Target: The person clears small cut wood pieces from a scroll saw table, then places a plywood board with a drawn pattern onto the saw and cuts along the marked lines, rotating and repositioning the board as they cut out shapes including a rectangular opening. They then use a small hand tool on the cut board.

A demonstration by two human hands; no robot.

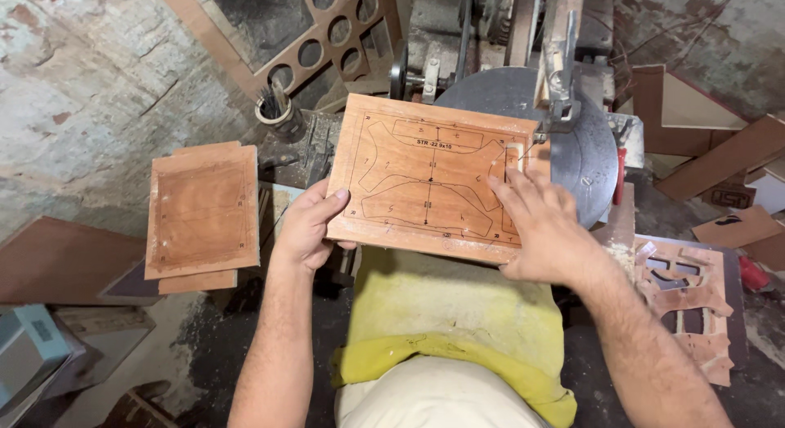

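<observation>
Far left, a stack of reddish plywood boards point(203, 211) sits on a side stand, well apart from the action. Just behind its right corner there's a small round cup point(274, 111) with a few tools standing in it; which tools exactly is too small to tell.

Now the left hand point(309, 228): it's clamped on the left edge of the marked plywood panel point(433, 176), thumb on top near the lower left corner, fingers curled underneath and out of sight.

The panel itself lies flat on the round grey saw table point(585, 154), overhanging its left rim, with outlined curvy shapes drawn across its face. Below it, a yellow cloth point(458, 313) covers the person's lap.

The right hand point(544, 228) is pressed palm-down on the panel's right portion, fingers stretched forward and close together, fingertips right beside the thin saw blade point(536, 138) at the panel's upper right edge.

Far right, cut-out plywood scraps point(691, 301) lie on a low surface.
</observation>
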